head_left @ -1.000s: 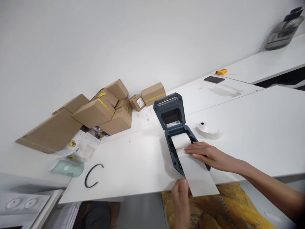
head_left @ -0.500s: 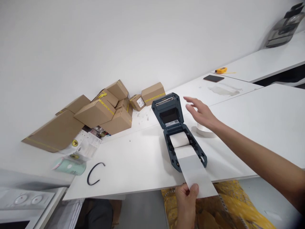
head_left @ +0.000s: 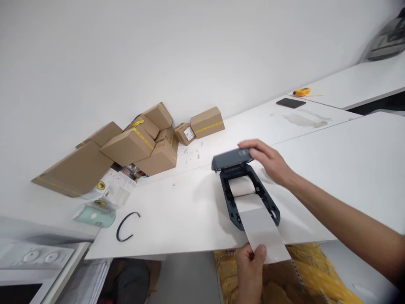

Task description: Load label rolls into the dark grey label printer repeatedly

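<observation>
A dark blue-grey label printer point(head_left: 232, 209) stands on the white table with its lid point(head_left: 230, 158) part-way down. Inside lies a roll of white labels point(head_left: 242, 185), and a label strip point(head_left: 264, 228) runs from it over the table's front edge. My left hand point(head_left: 251, 266) is closed on the strip's free end, thumb on top, just below that edge. My right hand point(head_left: 268, 162) grips the lid at its right side, fingers over the top. Behind that wrist, a pale round object is mostly hidden.
Cardboard boxes point(head_left: 128, 145) are piled against the wall at left. A black headband-like loop point(head_left: 123, 228) and a mint-green pack point(head_left: 95, 215) lie at the table's left end. Farther right are a dark flat device point(head_left: 291, 103) and a yellow tape measure point(head_left: 302, 91).
My right hand has moved from beside the upright lid onto it, and the lid has swung down part of the way. My left hand keeps hold of the strip.
</observation>
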Available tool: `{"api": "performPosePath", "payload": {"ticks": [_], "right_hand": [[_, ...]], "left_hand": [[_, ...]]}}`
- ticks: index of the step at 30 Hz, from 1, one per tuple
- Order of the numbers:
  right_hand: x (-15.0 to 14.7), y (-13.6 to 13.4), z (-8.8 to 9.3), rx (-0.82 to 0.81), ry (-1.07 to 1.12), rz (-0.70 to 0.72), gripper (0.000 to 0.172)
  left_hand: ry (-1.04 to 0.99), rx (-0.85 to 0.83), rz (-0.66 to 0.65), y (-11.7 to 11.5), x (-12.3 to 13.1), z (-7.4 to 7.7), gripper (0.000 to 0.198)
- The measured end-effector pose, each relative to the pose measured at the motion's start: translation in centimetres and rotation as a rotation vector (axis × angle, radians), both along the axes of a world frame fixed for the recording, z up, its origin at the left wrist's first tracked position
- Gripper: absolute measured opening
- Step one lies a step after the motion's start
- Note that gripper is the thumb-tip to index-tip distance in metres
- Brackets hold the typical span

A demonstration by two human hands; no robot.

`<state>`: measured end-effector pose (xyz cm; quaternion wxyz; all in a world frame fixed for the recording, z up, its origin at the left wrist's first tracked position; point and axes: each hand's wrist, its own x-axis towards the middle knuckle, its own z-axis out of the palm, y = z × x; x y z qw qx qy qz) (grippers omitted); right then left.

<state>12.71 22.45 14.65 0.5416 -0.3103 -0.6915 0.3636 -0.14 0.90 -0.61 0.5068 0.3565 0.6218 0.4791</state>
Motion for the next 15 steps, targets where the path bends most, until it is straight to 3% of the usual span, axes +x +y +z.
{"api": "performPosePath", "payload": {"ticks": [3, 8, 11, 15], "right_hand": [[1.8, -4.4, -4.3, 0.178, -0.062, 0.062, 0.031], [2.6, -8.7, -10.3, 0.278, -0.179, -0.024, 0.036], [2.1, -9.6, -11.5, 0.282, -0.134, -0.122, 0.032], [1.4, -9.8, -11.4, 0.222, -0.055, -0.215, 0.026]], "left_hand": [[0.018, 0.009, -0.002, 0.2, 0.0, 0.0, 0.075], [-0.022, 0.021, -0.014, 0.3, 0.2, 0.1, 0.073], [-0.043, 0.028, -0.015, 0.2, 0.2, 0.1, 0.07], [-0.035, 0.043, -0.001, 0.1, 0.1, -0.2, 0.068]]}}
